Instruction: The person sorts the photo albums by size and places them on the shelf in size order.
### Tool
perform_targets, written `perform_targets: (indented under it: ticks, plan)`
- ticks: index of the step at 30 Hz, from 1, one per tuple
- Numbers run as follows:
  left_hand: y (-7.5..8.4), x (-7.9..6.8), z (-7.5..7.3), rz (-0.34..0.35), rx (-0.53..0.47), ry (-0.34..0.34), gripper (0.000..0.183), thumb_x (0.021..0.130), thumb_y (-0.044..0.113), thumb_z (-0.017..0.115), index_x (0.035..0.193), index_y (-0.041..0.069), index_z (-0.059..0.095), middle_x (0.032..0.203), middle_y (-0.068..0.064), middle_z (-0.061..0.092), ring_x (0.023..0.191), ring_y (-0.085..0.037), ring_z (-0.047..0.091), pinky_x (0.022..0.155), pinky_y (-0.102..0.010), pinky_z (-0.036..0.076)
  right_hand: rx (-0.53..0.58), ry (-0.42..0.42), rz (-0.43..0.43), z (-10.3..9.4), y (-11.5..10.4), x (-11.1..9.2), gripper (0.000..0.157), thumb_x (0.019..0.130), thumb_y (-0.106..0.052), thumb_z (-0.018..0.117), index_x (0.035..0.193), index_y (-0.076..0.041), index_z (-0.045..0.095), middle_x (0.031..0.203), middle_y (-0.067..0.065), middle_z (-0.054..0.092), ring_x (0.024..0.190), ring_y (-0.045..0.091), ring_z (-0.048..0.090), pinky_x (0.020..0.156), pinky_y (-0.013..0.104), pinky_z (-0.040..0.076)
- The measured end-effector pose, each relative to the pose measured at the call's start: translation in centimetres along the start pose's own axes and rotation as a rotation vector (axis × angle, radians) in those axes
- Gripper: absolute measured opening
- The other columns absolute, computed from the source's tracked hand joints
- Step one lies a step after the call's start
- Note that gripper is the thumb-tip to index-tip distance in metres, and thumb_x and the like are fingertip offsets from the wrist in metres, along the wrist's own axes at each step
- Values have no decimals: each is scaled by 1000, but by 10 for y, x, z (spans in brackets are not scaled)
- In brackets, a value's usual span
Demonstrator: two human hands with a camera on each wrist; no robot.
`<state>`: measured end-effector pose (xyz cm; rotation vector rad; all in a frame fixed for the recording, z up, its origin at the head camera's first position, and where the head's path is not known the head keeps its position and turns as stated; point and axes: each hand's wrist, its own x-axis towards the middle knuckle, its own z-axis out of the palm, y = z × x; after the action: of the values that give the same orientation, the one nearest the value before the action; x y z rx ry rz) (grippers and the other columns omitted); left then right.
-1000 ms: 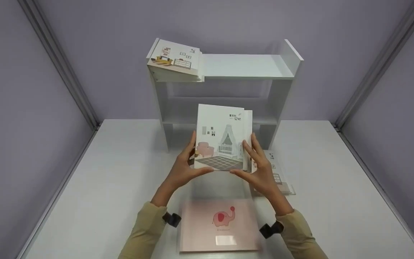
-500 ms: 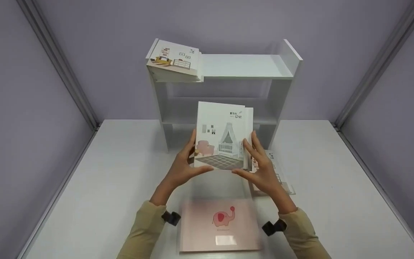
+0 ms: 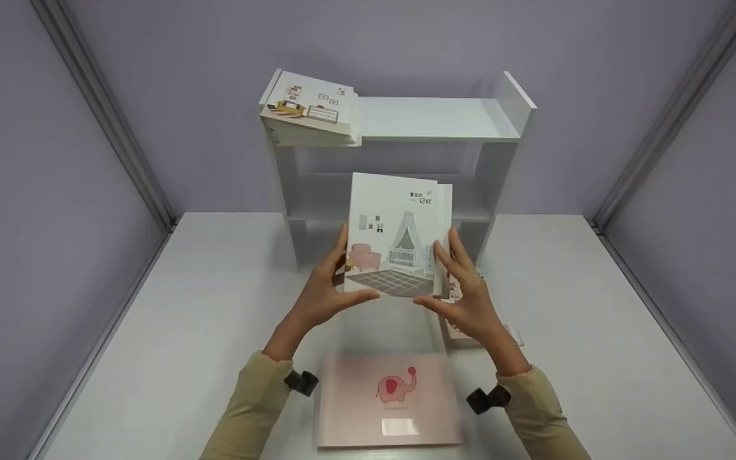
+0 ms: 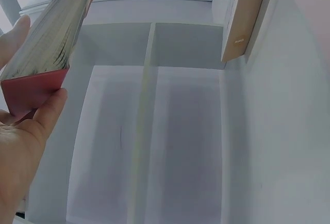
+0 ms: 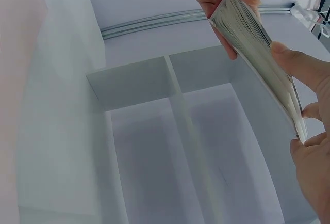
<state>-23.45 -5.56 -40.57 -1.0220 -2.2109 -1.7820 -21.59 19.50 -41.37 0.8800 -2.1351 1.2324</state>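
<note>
Now, I've got the white rectangular book with a printed nursery cover (image 3: 390, 236) in both hands, raised on the near side of the white three-tiered shelf (image 3: 441, 118), its picture blocking the centre of the lower tiers. My left hand (image 3: 320, 294) grips its left side, thumb along the near edge, the other fingers mostly lost behind it. My right hand (image 3: 470, 297) grasps the right side, a finger across the front. A pale strip shows along that side; I can't tell whether it's another cover or part of the same book. From my left wrist, there's a glossy red spine (image 4: 33, 92), the frame cutting off my hand at the left. From my right wrist, thick grey-white pages (image 5: 255, 43) spread in a wedge, and my right hand runs out of frame.

Down to the right, a pale book with a pinkish lower edge (image 3: 459, 338) lies on the white table (image 3: 214, 319), largely covered by my right hand and forearm. Nearest me, a glossy pink rectangular box or book with a red elephant (image 3: 355, 396) is blurred at its edges. Far left, a white book with a yellow sofa picture (image 3: 310, 99) lies tilted on the top tier; what's under it is hard to make out.
</note>
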Motion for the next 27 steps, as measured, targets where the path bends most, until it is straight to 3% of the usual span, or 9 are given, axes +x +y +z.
perform_targets:
  ticks: [9, 16, 23, 27]
  plan:
    - [6, 4, -2, -5, 10, -10, 108, 74, 5, 77, 149, 5, -1, 148, -16, 30, 115, -23, 52, 88, -32, 51, -14, 15, -16, -3, -7, 5, 82, 62, 4, 82, 130, 18, 38, 143, 40, 15, 131, 54, 17, 105, 13, 26]
    - [10, 9, -4, 14, 14, -11, 108, 75, 5, 76, 149, 5, -2, 151, -14, 23, 116, -24, 52, 87, -38, 51, -2, 23, -38, -6, -8, 10, 81, 63, 5, 81, 129, 20, 37, 142, 42, 14, 130, 54, 18, 101, 13, 33]
    - [14, 14, -7, 21, 21, -21, 107, 76, 5, 75, 149, 5, -3, 153, -13, 19, 120, -23, 50, 88, -35, 51, -17, 10, -1, -8, -8, 15, 81, 65, 1, 80, 132, 16, 37, 146, 37, 12, 133, 48, 21, 89, 19, 43]
    - [18, 18, -9, 38, 18, -20, 107, 76, 4, 75, 149, 5, -3, 152, -14, 20, 119, -25, 50, 87, -42, 50, -21, 15, -12, -11, -9, 19, 81, 65, 2, 81, 132, 16, 37, 146, 37, 13, 133, 48, 21, 88, 22, 46]
